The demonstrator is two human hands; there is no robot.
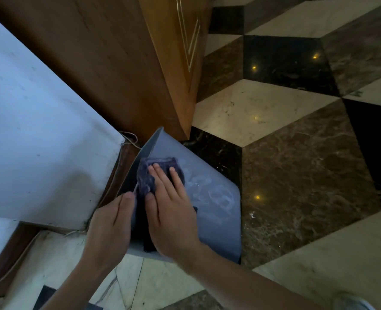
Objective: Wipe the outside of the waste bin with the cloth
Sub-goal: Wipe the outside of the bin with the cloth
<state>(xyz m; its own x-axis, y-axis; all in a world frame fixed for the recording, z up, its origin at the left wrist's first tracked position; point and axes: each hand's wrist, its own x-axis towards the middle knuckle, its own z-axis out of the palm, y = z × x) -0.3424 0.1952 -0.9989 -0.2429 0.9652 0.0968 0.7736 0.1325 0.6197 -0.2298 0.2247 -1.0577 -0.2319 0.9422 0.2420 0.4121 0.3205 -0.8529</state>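
A grey waste bin stands tilted on the floor in the middle of the view, its broad outer side facing up with whitish wet streaks on it. A dark purple cloth lies bunched on that side near the bin's left rim. My right hand presses flat on the cloth, fingers spread over it. My left hand grips the bin's left rim, thumb on the edge. The bin's inside is mostly hidden by my hands.
A white wall corner stands to the left, with a thin cable at its base. A wooden cabinet rises just behind the bin. Patterned marble floor spreads to the right. A shoe tip shows at the bottom right.
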